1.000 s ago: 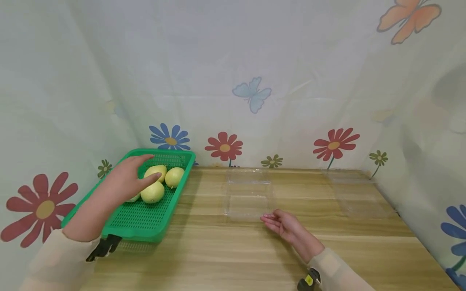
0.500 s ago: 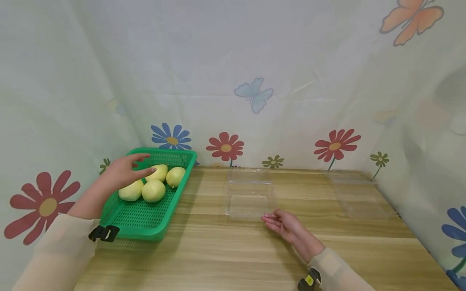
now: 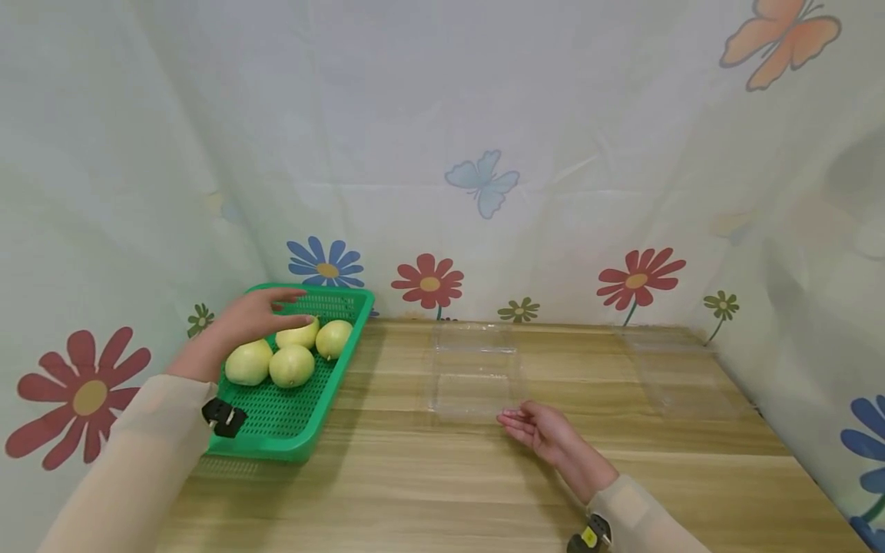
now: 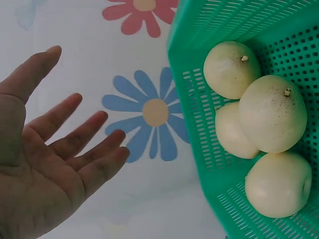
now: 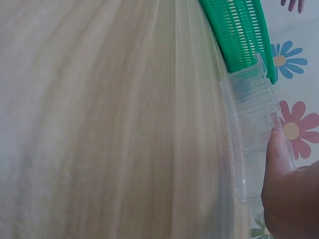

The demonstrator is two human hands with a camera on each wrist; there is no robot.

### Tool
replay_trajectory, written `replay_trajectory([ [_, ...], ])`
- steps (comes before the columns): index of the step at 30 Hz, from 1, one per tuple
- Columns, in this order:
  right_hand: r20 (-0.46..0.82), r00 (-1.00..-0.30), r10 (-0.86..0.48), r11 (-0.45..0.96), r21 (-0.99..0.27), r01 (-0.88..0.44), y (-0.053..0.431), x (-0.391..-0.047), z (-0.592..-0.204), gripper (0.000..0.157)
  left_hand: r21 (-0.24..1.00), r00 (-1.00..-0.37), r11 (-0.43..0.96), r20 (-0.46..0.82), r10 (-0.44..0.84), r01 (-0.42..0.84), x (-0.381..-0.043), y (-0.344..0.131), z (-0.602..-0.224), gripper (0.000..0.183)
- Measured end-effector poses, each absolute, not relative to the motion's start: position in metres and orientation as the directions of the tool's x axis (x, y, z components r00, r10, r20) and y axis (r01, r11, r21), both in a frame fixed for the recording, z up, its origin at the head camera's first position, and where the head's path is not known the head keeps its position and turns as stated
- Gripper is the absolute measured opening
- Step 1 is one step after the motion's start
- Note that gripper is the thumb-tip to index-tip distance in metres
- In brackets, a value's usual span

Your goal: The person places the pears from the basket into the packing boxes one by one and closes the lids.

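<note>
- Four pale yellow fruits [image 3: 292, 366], clustered in green basket [image 3: 276, 445], at left of tabletop [image 3: 387, 491].
- Left hand [image 3: 252, 316], above basket: fingers spread, holding nothing.
- Clear plastic container [image 3: 475, 392], mid far edge.
- Right hand [image 3: 542, 432], at container's near right corner: fingers loosely extended, gripping nothing; contact unclear.

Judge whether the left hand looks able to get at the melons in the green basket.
Probably yes: the left hand is empty and raised near the melons, the green basket is open-topped, and nothing visible blocks the way.

Light looks soft; right wrist view seems blurry.
</note>
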State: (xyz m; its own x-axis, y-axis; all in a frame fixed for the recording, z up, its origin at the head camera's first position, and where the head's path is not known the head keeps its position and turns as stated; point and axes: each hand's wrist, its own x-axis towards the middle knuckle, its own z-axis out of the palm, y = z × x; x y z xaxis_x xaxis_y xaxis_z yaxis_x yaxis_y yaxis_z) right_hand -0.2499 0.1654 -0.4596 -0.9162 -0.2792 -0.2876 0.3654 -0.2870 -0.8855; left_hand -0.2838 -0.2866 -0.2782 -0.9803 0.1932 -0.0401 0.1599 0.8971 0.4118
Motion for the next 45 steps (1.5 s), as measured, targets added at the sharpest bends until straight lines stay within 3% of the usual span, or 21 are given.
replay_trajectory([
  [7, -0.290, -0.916, -0.279, -0.279, -0.888, 0.366, 0.166, -0.250, -0.460, 0.038, 0.519, -0.973, 0.841, -0.072, 0.219, 0.151, -0.304, -0.297, -0.293, 0.075],
  [19, -0.282, -0.917, -0.282, -0.266, -0.895, 0.357, 0.164, -0.251, -0.459, 0.036, 0.707, -0.934, 0.701, -0.307, 0.183, -0.095, -0.325, -0.333, -0.327, 0.084],
  [34, -0.282, -0.914, -0.291, -0.281, -0.888, 0.363, 0.166, -0.251, -0.458, 0.035, 0.701, -0.898, 0.682, -0.413, 0.151, -0.208, -0.324, -0.338, -0.349, 0.086],
  [45, -0.297, -0.915, -0.273, -0.286, -0.883, 0.372, 0.165, -0.251, -0.459, 0.034, 0.668, -0.879, 0.709, -0.453, 0.148, -0.225, -0.332, -0.341, -0.367, 0.086],
])
